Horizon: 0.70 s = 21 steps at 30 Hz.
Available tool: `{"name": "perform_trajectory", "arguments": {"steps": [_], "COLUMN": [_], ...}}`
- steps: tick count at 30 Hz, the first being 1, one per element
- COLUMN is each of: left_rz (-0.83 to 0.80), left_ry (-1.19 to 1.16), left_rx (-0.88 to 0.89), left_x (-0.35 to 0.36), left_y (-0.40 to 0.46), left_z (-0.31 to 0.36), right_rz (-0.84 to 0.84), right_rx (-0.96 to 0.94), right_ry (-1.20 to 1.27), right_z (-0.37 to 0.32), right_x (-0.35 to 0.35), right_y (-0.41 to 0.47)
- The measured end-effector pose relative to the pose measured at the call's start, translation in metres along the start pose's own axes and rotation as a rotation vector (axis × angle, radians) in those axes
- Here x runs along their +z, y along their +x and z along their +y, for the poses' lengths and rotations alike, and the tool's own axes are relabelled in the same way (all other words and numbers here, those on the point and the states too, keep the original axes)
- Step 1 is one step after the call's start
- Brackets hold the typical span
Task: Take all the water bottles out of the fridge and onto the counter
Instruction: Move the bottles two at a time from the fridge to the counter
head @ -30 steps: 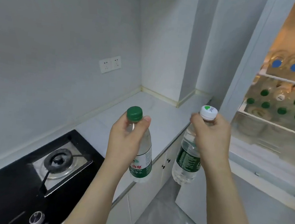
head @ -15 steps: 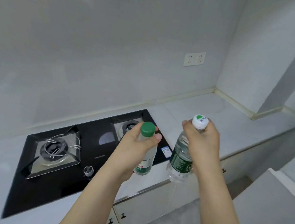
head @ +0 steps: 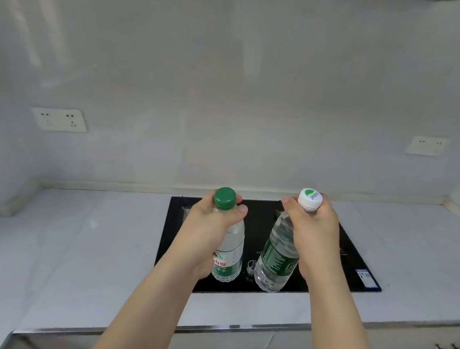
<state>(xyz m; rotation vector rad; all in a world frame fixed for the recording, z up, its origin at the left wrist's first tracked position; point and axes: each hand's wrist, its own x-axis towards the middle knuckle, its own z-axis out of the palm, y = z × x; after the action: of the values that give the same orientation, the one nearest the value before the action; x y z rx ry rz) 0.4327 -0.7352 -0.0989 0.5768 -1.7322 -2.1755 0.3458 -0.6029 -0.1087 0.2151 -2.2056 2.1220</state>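
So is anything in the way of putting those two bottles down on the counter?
Nothing blocks them. The left hand holds the green-capped bottle and the right hand the white-capped bottle, both above the black stove. Bare white counter lies to either side, so a short sideways move should do.

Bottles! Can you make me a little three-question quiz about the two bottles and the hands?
1. True or false: the left hand holds the green-capped bottle.
2. What colour is the cap on the bottle in the right hand? A red, B white, C blue.
3. Fill in: both bottles are held above the black ____.

Key: 1 true. 2 B. 3 stove.
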Motion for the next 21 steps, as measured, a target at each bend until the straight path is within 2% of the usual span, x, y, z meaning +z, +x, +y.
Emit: {"name": "perform_trajectory", "arguments": {"steps": [8,14,21], "left_rz": [0.15,0.251,0.389], "left_ry": [-0.012,-0.056,-0.044], "left_rx": [0.028,-0.024,-0.05], "left_x": [-0.138,-0.204,-0.272], "left_y": [-0.02,-0.016,0.011], "left_z": [0.022,0.021,0.021], "right_rz": [-0.165,-0.279,-0.44], "right_rx": [0.037,0.067,0.006], "right_ry": [-0.006,-0.056,-0.111], "right_z": [-0.008,-0.007,0.003], "right_x": [0.121,0.19,0.28], "right_y": [-0.058,-0.071,-0.059]}}
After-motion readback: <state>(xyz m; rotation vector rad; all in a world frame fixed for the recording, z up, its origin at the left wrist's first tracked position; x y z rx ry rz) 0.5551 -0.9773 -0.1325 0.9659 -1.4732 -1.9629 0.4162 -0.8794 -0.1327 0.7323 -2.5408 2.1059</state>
